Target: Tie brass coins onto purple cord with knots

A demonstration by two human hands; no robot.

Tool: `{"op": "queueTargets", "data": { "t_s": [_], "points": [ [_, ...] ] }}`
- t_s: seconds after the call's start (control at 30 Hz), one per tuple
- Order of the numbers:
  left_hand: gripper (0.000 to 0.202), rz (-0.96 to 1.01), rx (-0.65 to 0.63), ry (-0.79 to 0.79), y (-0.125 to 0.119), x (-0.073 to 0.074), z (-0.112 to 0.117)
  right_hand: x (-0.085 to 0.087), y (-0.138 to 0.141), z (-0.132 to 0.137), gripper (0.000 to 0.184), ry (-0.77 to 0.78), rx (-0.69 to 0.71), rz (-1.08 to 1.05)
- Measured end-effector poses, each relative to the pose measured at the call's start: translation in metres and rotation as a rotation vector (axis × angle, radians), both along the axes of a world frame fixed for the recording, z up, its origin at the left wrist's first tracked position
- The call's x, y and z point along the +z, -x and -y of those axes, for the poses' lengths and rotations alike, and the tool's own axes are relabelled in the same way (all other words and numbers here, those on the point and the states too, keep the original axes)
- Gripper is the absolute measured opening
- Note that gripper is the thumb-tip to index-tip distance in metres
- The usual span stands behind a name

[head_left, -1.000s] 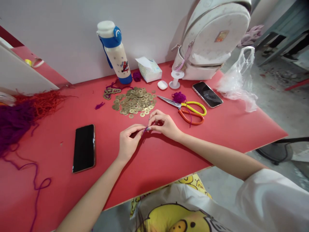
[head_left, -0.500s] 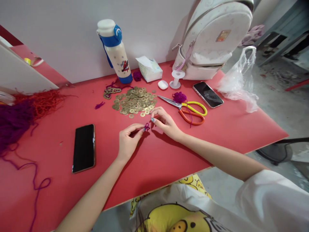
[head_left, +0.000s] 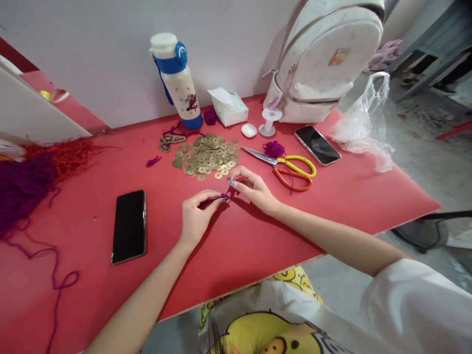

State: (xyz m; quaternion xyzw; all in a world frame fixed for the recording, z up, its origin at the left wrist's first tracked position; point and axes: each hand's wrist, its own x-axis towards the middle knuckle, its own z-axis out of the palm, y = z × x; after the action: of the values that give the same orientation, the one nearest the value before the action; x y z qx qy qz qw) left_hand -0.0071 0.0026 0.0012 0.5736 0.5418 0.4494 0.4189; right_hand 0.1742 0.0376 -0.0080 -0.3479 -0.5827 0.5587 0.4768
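- Half a second ago the purple yarn [head_left: 227, 193] stands in a small loop at the left fingertips, with the right hand [head_left: 255, 191] just apart from it; now a short strand runs up to the right fingertips.
- The coin pile [head_left: 206, 153], the scissors [head_left: 276, 161] to its right and the black phone [head_left: 129, 227] to its near left lie as they did.
- The yarn is thin and deep purple, bunched into a small knot-like tangle; its finer detail is too small to make out.
- It sits between the hands, over the red counter [head_left: 258, 255], on the near side of the coin pile.
- The left hand [head_left: 195, 216] pinches the tangle between thumb and fingers; the right, close by the pile's near-right edge, pinches the strand's upper end.
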Motion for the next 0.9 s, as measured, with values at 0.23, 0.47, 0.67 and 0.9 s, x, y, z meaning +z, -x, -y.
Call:
{"op": "queueTargets", "data": {
  "t_s": [0.23, 0.47, 0.67, 0.9],
  "points": [
    [0.014, 0.125, 0.130, 0.187, 0.0002, -0.0016, 0.0009, -0.0021, 0.0018, 0.0024, 0.023, -0.132, -0.138, 0.076],
    [0.017, 0.221, 0.159, 0.238, -0.0005, 0.0001, 0.0008, -0.0083, 0.0011, 0.0039, 0.010, -0.419, -0.098, 0.421],
    [0.018, 0.261, 0.134, 0.251, -0.0010, 0.0012, 0.0017, -0.0072, 0.0028, 0.0045, 0.008, -0.451, 0.034, 0.481],
    [0.011, 0.255, 0.059, 0.121, -0.0030, 0.0056, 0.0046, -0.0082, 0.0034, 0.0062, 0.005, -0.470, 0.111, 0.567]
  ]
}}
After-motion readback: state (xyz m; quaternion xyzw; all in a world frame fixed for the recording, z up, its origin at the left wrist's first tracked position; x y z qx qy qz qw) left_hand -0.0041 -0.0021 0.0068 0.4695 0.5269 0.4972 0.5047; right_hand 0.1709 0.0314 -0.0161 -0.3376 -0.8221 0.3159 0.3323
